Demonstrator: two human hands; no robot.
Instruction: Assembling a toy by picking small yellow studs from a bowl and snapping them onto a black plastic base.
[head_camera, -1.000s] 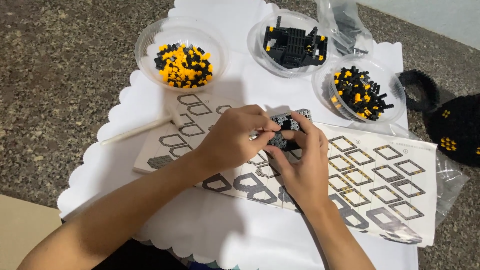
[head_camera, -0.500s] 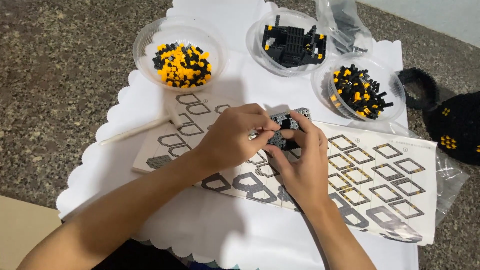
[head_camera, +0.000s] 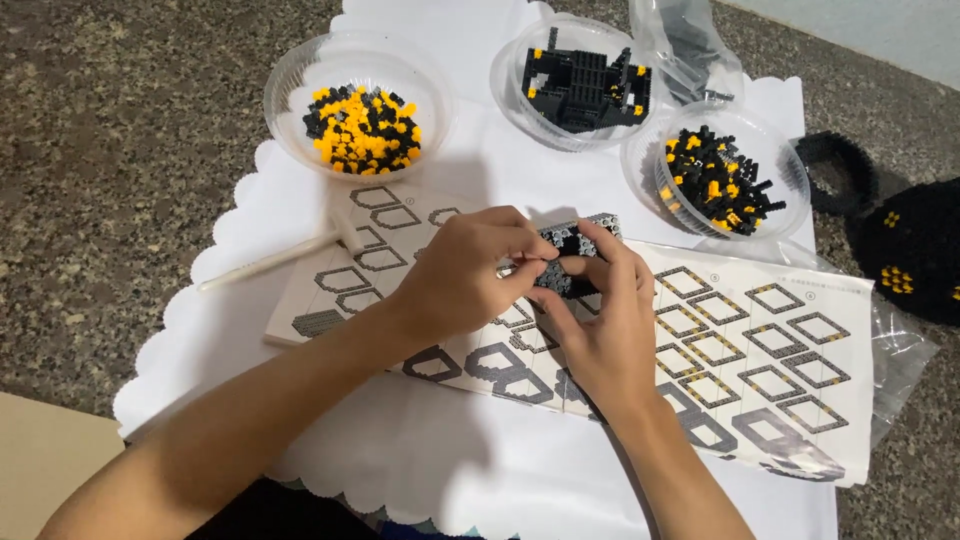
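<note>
Fingers (head_camera: 525, 262) of both hands pinch a grey brick strip (head_camera: 578, 243), its long axis running left-right.

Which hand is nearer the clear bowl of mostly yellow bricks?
Left. The left hand lies just below-right of that bowl; the right hand sits farther right, beyond the left.

A clear plastic bag (head_camera: 690, 45) lies crumpled at the far side. Another clear bag (head_camera: 895, 350) peeks out at the right, under the white picture sheet (head_camera: 760, 350).
</note>
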